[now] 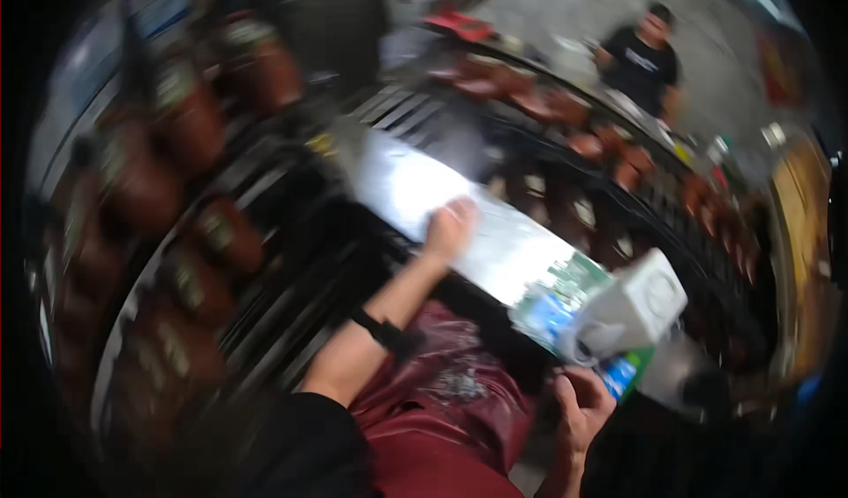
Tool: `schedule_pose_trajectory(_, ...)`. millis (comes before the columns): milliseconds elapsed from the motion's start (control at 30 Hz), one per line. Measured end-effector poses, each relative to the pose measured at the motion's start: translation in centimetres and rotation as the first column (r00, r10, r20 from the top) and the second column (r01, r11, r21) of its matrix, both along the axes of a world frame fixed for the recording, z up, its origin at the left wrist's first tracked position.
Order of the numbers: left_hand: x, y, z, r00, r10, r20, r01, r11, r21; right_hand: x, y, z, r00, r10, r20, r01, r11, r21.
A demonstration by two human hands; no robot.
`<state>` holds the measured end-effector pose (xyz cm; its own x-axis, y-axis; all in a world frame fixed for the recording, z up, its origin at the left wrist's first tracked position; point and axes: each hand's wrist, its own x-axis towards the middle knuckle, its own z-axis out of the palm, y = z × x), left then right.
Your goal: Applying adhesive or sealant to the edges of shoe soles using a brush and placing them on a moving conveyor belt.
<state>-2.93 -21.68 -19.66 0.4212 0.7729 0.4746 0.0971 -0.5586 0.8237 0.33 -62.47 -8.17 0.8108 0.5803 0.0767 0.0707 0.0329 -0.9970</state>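
A long pale sheet (459, 211), silvery white and shiny like plastic film or a flattened bag, runs slantwise across the middle of the view from upper left to lower right. Its surface is smeared by motion blur, so no finer texture can be made out. Toward its lower right end it takes on green and blue print (556, 304), and there a white boxy object (640, 304) with a round mark on its face lies on or just beside it; whether the two are joined cannot be told.

The left hand (450, 228) lies on the sheet near its middle, fingers curled down against the surface; its grip looks loosely closed, though whether it pinches the sheet or only presses on it cannot be told. A dark band circles the left forearm. The right hand (581, 405) is at the sheet's lower right end, just below the white object, fingers curled at the green and blue printed edge; the blur hides how firmly it grips.

Below the hands is a dark red apron (442, 410). Rows of reddish-brown pots (230, 233) stand on dark racks to the left and along the upper right. Farther back, at upper right, another person (640, 60) in a dark shirt stands.
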Motion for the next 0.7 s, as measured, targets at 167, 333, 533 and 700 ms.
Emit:
schedule_pose_trajectory(167,-17.0,-15.6,8.5,0.943,0.307,-0.125,-0.229,0.877,0.422,-2.1,-6.0,-5.3,0.985,-0.103,-0.141,0.091,0.992,-0.089)
schedule_pose_trajectory(333,-30.2,-8.7,18.9,0.17,0.962,-0.213,-0.667,0.272,0.694,-1.9,-6.8,-6.2,0.991,-0.069,-0.119,0.058,0.994,-0.095)
schedule_pose_trajectory(533,-42.2,2.5,18.7,0.848,0.305,-0.433,-0.335,0.942,0.006,-0.6,-2.5,-2.9,0.949,-0.294,0.112,0.304,0.948,-0.093)
schedule_pose_trajectory(700,-34.6,-3.4,17.4,0.763,0.589,-0.267,-0.643,0.735,-0.218,3.3,-3.2,-3.0,0.673,-0.615,0.41,0.658,0.752,0.048)
